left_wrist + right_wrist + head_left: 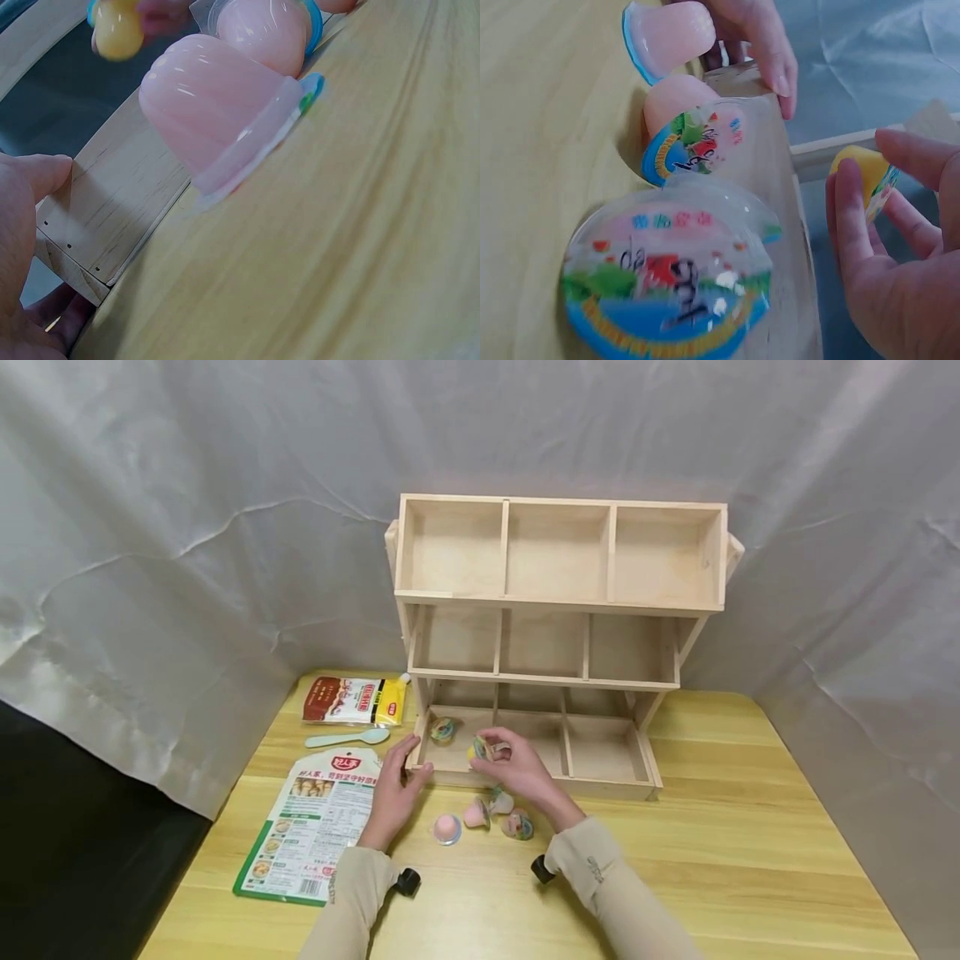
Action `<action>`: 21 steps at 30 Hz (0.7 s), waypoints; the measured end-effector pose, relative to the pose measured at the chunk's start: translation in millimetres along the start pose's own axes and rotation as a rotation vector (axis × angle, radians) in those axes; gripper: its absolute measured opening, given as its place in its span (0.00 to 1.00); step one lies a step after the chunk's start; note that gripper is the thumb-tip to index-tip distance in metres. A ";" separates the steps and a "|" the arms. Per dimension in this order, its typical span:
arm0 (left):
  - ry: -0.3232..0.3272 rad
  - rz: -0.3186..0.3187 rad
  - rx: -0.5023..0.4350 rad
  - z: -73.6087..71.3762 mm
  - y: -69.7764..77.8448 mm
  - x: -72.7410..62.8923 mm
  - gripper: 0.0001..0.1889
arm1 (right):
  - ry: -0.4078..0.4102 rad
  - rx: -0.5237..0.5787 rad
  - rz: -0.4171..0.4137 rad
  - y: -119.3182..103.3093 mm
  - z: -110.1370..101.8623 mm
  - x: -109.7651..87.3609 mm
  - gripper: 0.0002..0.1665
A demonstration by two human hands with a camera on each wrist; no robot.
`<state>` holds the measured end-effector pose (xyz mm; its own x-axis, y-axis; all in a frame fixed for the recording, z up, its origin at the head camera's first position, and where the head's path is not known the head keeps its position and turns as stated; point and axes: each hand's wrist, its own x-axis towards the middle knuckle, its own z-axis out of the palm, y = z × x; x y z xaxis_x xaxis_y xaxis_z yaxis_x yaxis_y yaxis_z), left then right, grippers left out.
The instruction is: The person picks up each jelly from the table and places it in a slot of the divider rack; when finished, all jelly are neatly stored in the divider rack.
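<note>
My right hand (521, 772) pinches a yellow jelly cup (859, 171) between thumb and fingers, above the lowest tier of a wooden three-tier organizer (609, 783). At that tier's front left corner my left hand (393, 793) grips the wood, its thumb on the front panel and its fingers round the side. Another jelly cup (442, 730) lies in the lowest left compartment. On the table before the organizer sit several pink or pale jelly cups, among them one lid-down cup (447, 828) and one with its printed lid (667, 285) showing.
Left of the organizer lie a red and yellow sauce pouch (352, 700), a pale blue spoon (347, 738) and a large white and green food packet (311, 827). Grey cloth (225, 527) hangs behind and at both sides. The wooden table (750, 843) extends to the right.
</note>
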<state>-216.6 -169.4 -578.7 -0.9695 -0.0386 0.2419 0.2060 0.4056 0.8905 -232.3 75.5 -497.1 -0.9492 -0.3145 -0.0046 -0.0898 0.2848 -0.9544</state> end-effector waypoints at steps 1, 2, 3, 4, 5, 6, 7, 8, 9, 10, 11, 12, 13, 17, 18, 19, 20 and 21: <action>0.000 -0.005 -0.004 0.1 -0.1 -0.5 0.31 | 0.010 -0.028 -0.004 0.2 3.0 3.3 0.30; -0.001 -0.009 -0.008 0.4 -0.3 -1.1 0.31 | 0.017 -0.048 -0.010 0.3 6.0 6.4 0.30; -0.004 -0.014 -0.009 0.7 -0.6 -1.8 0.31 | 0.021 -0.065 -0.017 1.6 8.8 9.3 0.30; -0.007 -0.016 -0.011 1.1 -0.8 -2.5 0.31 | 0.022 -0.077 -0.021 2.6 11.5 11.8 0.30; -0.009 -0.016 -0.011 1.6 -1.1 -3.2 0.31 | 0.020 -0.086 -0.018 3.4 14.0 14.0 0.30; -0.010 -0.016 -0.010 2.0 -1.4 -3.6 0.31 | 0.017 -0.090 -0.014 4.2 16.6 16.2 0.30; -0.009 -0.014 -0.005 2.4 -1.6 -3.9 0.31 | 0.012 -0.092 -0.012 5.0 19.1 18.5 0.30; -0.008 -0.011 -0.001 2.6 -1.8 -4.0 0.31 | 0.006 -0.092 -0.010 5.8 21.6 20.7 0.29; -0.007 -0.008 0.003 2.7 -1.8 -4.0 0.31 | 0.002 -0.095 -0.010 6.5 23.9 23.0 0.29; -0.006 -0.004 0.006 2.6 -1.7 -3.8 0.31 | -0.002 -0.106 -0.009 6.7 26.4 25.4 0.29; -0.006 0.002 0.008 2.6 -1.6 -3.6 0.31 | -0.003 -0.115 -0.010 6.9 28.7 27.8 0.29; -0.008 0.004 0.011 2.4 -1.3 -3.2 0.31 | -0.002 -0.129 -0.017 7.3 31.0 30.3 0.28; -0.008 0.008 0.015 2.2 -1.2 -2.9 0.31 | -0.002 -0.150 -0.025 7.6 33.2 32.8 0.28; -0.005 0.020 0.021 1.0 -0.6 -1.8 0.31 | 0.009 -0.246 -0.063 7.9 40.9 42.2 0.28; -0.005 0.018 0.021 0.5 -0.3 -1.4 0.31 | 0.011 -0.267 -0.077 7.6 42.4 44.4 0.28; -0.003 0.019 0.023 0.0 -0.4 -0.9 0.31 | 0.011 -0.286 -0.089 7.2 43.8 46.6 0.28; -0.002 0.018 0.023 -0.6 -0.3 -0.3 0.31 | 0.013 -0.303 -0.101 6.9 45.2 48.6 0.28; -0.003 0.017 0.020 -1.2 -0.1 0.3 0.31 | 0.015 -0.322 -0.114 6.5 46.4 50.5 0.28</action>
<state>-216.8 -170.6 -578.3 -0.9663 -0.0289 0.2558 0.2198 0.4246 0.8783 -266.8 19.5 -517.4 -0.9319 -0.3477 0.1035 -0.2837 0.5206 -0.8053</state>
